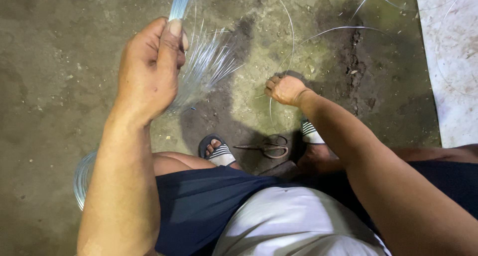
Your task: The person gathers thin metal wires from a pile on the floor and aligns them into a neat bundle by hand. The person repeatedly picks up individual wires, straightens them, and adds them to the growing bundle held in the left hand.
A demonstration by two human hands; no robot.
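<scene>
Dirt floor (59, 62): left hand (149, 69) at ten o'clock grips a wire bundle (206, 62); right hand (285, 89) pinches one wire (291, 32); scissors (266, 147) at six.

Bundle of thin wire strands (201, 62) runs off top edge; upper end unseen, strands blur together, count impossible. Lower part hidden behind left hand (149, 69) and forearm; coil (82, 179) at left partly hidden by arm. Right hand (285, 89) fingers curl under, grip on single wire (291, 32) unclear. Scissors (269, 147) in shadow between sandalled feet, blade tips indistinct. Right sandal (309, 131) half covered by right forearm. Pale slab (448, 62) cut by right edge.
</scene>
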